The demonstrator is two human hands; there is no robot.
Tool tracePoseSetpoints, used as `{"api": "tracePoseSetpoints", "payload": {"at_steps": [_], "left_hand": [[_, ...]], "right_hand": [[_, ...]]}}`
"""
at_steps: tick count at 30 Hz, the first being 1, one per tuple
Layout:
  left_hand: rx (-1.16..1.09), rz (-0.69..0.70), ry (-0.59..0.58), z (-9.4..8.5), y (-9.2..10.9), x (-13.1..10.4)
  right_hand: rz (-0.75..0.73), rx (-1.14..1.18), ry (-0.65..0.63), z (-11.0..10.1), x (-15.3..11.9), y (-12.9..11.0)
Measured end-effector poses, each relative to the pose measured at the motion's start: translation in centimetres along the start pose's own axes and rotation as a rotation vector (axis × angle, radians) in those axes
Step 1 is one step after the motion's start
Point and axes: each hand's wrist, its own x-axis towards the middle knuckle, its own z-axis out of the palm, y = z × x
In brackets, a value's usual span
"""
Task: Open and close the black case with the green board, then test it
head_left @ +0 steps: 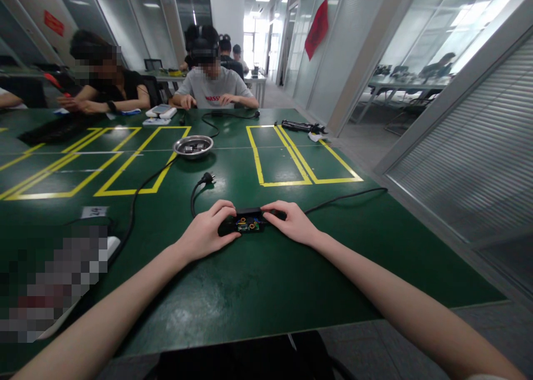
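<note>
An opened black power adapter (249, 224) lies on the green table in front of me, its circuit board with two copper coils facing up. My left hand (204, 228) grips its left end, fingers at the far side and thumb at the near side. At the right end, my right hand (289, 220) pinches the black casing (250, 211) along the far edge. From the left side a cord curves up to a black power plug (206, 179). Another black cord (345, 200) runs off to the right behind my right hand. My palms partly hide the adapter's ends.
A metal bowl (193, 146) with small metal parts stands farther back. Yellow tape rectangles (285, 183) mark the table (233, 296). A black folded tool-like object (302, 126) lies at the back right. A blurred item with a cable sits at left. People sit across the table.
</note>
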Motion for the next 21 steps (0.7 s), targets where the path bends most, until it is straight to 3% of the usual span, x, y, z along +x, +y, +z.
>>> {"api": "tracePoseSetpoints", "payload": {"at_steps": [8, 15, 21], "left_hand": [[-0.116, -0.002, 0.002, 0.06, 0.14, 0.06], [-0.088, 0.094, 0.029, 0.29, 0.47, -0.15], [-0.07, 0.039, 0.002, 0.51, 0.15, -0.19]], "right_hand": [[-0.02, 0.118, -0.059, -0.15, -0.1, -0.7], [-0.065, 0.077, -0.06, -0.06, -0.17, -0.43], [-0.131, 0.005, -0.097, -0.04, -0.27, -0.29]]}}
